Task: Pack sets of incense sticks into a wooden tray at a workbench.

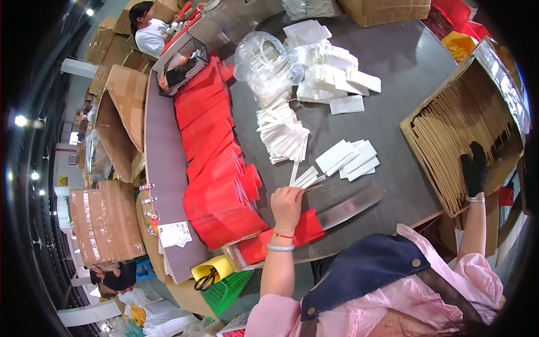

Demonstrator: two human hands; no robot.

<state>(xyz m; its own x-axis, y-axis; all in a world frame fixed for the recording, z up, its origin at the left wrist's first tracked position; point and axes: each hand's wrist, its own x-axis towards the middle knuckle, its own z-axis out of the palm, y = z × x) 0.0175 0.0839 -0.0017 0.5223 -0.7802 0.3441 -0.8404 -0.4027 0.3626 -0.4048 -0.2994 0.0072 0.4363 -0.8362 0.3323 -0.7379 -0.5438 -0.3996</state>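
Note:
My bare left hand [287,207] is at the near middle of the table, its fingers closed at the near ends of some narrow white paper strips [307,177]. Beneath that wrist lies a red paper sleeve [306,230] with a shiny, flat metal-looking strip [351,208] sticking out of its right end. In a black glove, my right hand [476,170] reaches into an open carton [413,127] at the right. Its fingers are apart, against a tightly packed row of thin brown cardboard pieces [457,132]. The glove hides any piece behind it.
Overlapping red paper sleeves [210,151] line the table's left side. White packets [348,160], a strip pile [282,132] and a clear plastic bag [266,59] lie mid-table. Scissors [206,279] sit in a yellow holder [220,267] at the near edge. Another person [151,35] works far left.

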